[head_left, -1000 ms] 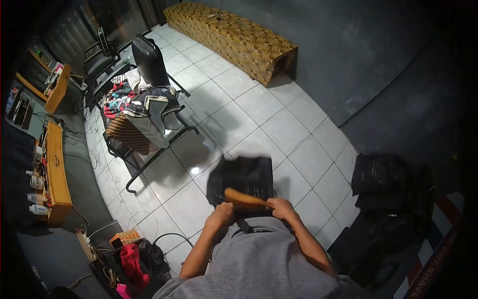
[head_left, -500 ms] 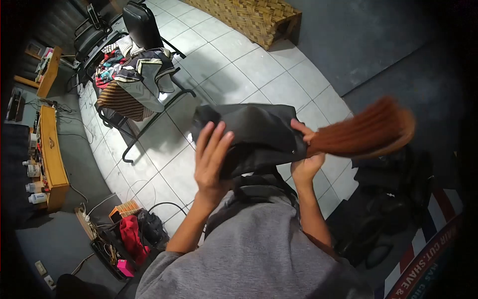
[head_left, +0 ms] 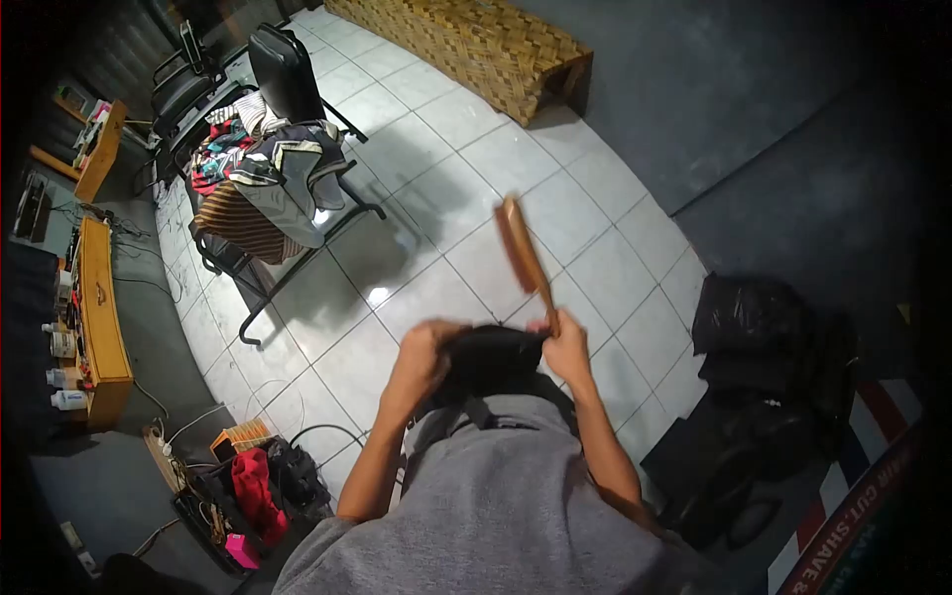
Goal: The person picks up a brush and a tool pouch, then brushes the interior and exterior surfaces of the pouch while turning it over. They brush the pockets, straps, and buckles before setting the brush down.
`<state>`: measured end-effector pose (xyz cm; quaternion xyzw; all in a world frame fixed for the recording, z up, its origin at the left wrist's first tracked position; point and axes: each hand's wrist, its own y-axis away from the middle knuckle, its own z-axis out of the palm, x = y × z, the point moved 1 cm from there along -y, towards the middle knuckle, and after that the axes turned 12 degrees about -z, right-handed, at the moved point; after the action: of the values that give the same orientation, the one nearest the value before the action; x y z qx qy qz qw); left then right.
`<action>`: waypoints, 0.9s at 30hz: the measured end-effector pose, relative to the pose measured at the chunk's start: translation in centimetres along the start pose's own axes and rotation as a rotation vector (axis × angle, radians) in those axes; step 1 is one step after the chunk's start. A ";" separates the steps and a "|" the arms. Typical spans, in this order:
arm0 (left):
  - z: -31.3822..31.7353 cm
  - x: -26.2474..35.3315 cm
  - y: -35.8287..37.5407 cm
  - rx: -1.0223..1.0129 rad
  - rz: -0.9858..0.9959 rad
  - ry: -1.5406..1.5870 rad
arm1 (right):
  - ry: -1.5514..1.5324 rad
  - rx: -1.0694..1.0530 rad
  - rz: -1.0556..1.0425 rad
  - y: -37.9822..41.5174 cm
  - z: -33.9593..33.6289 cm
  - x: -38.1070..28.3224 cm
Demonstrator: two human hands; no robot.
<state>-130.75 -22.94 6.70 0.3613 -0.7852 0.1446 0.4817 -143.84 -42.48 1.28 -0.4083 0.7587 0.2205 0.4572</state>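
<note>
A black cloth [head_left: 488,359] is bunched between both my hands, close to my chest. My left hand [head_left: 424,349] grips its left side. My right hand [head_left: 567,347] holds its right side together with the handle of a wooden brush [head_left: 523,254], which sticks up and to the left over the white floor tiles.
A black chair [head_left: 260,188] piled with clothes stands at the left. A woven bench [head_left: 476,45] runs along the far wall. Black bags [head_left: 754,327] lie at the right. A wooden shelf [head_left: 99,317] with bottles and a box of cables [head_left: 248,476] are at the left.
The cloth was spread wide and raised half a second ago; now it is gathered low at my chest. The brush has swung from pointing right to pointing up.
</note>
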 end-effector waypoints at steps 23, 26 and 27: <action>4.4 -0.8 -0.5 -0.244 -0.157 -0.123 | -0.126 0.076 0.120 1.4 -1.2 -1.0; 3.6 2.5 -3.3 -0.137 -0.107 -0.206 | -0.134 0.327 0.026 -0.5 -2.9 0.0; 2.9 4.8 -3.7 -0.089 -0.050 -0.184 | -0.171 0.436 0.033 -1.1 -3.8 -0.1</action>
<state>-131.34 -29.32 8.95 0.3707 -0.8225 0.0639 0.4265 -144.86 -45.81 3.25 -0.2671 0.7535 0.0927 0.5935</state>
